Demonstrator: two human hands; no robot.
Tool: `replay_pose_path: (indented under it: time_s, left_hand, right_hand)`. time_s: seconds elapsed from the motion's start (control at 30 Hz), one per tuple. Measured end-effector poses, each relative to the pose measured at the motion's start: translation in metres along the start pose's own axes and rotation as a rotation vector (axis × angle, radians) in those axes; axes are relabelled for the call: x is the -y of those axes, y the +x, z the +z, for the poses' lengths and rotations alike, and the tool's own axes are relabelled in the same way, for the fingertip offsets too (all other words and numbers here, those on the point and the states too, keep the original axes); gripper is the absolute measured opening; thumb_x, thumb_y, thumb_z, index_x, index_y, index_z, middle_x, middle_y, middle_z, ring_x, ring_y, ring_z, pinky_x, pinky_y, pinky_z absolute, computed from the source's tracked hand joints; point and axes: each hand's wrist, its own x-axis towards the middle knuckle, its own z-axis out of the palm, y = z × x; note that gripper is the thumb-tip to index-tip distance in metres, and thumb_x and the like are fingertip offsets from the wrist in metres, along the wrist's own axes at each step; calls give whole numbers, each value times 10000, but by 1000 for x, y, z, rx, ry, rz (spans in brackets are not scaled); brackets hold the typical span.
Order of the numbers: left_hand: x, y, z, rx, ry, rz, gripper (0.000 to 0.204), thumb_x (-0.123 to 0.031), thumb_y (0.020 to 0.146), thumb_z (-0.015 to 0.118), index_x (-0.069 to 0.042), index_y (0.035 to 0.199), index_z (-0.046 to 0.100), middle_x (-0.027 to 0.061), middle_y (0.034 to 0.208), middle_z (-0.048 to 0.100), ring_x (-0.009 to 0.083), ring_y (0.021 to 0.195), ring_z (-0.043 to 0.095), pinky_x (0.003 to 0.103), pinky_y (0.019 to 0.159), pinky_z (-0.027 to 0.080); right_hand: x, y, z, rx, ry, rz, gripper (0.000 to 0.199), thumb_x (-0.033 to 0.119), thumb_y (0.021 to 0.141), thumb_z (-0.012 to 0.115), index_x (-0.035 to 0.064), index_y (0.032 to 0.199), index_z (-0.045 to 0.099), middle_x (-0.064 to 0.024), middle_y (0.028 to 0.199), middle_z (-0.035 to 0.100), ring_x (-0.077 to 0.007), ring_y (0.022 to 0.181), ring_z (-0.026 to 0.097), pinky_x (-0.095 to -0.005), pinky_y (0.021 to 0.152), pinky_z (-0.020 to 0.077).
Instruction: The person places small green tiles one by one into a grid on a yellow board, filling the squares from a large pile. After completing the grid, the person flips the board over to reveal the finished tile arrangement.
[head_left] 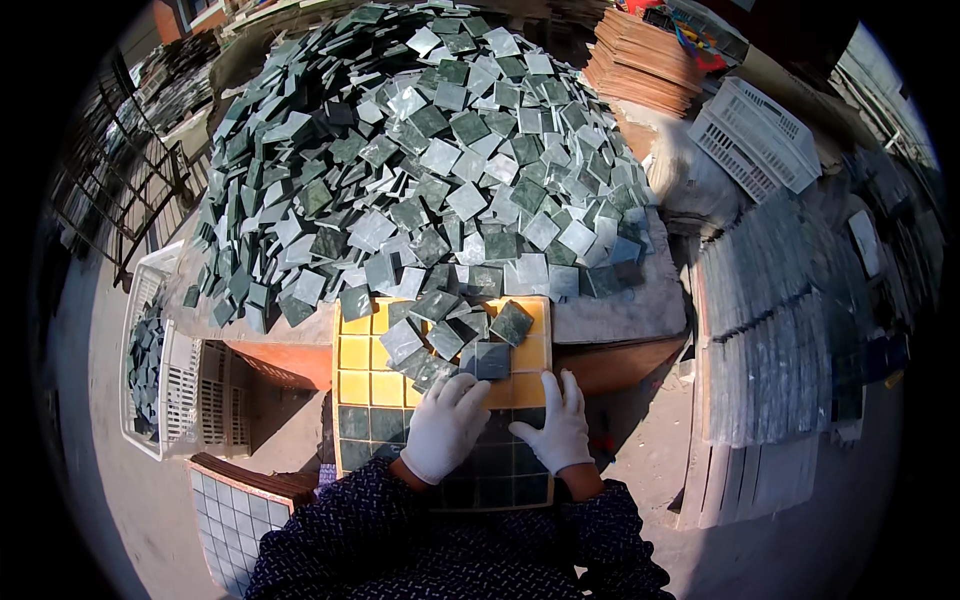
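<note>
A yellow gridded tray (355, 352) lies before me, its nearer rows filled with dark green square tiles (372, 424). Loose green tiles (443, 338) are heaped on its far cells. My left hand (445, 428), in a white glove, is over the middle of the tray with fingers stretched forward. Its fingertips are close to a grey-green tile (486, 360); whether they touch it I cannot tell. My right hand (558, 428), also gloved, rests at the tray's right edge with thumb and fingers apart, holding nothing. Both hands cover some cells beneath them.
Beyond the tray, a big pile of square green stone tiles (440, 160) covers the table (615, 315). White plastic crates stand at left (185, 385) and far right (755, 135). Stacked tile sheets (765, 350) line the right; a gridded sheet stack (235, 520) sits near left.
</note>
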Motion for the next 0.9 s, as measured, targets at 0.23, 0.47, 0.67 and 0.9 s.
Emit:
replay_pose_path:
  time_s: [0.23, 0.47, 0.67, 0.9]
  left_hand:
    - [31, 51, 9, 230, 244, -66, 664, -287, 719, 762, -87, 1295, 500, 99, 1265, 489, 301, 1056, 548, 396, 865, 496]
    - [44, 64, -11, 189, 136, -10, 619, -237, 673, 788, -108, 1231, 551, 102, 1171, 534, 313, 1056, 564, 407, 870, 500]
    - [34, 42, -33, 213, -120, -198, 574, -185, 701, 795, -40, 1207, 567, 160, 1162, 560, 361, 1045, 585, 407, 882, 496]
    - [34, 2, -7, 385, -991, -591, 312, -121, 931, 537, 17, 1208, 574, 148, 888, 657, 181, 735, 653, 281, 672, 531]
  right_hand:
    - [2, 34, -21, -91, 22, -155, 779, 374, 725, 776, 99, 1356, 410, -165, 1345, 435, -382, 1221, 441, -455, 989, 412]
    - [19, 121, -21, -40, -84, -334, 584, 276, 736, 752, 82, 1223, 494, -115, 1160, 538, -326, 1062, 551, -414, 890, 478]
    - [15, 97, -34, -42, -77, -415, 524, 179, 729, 705, 95, 1206, 503, -112, 1146, 539, -320, 1067, 536, -422, 913, 470]
    - [-10, 60, -54, 236, 19, -486, 462, 155, 766, 683, 95, 1199, 533, -119, 1173, 529, -321, 1068, 525, -418, 945, 454]
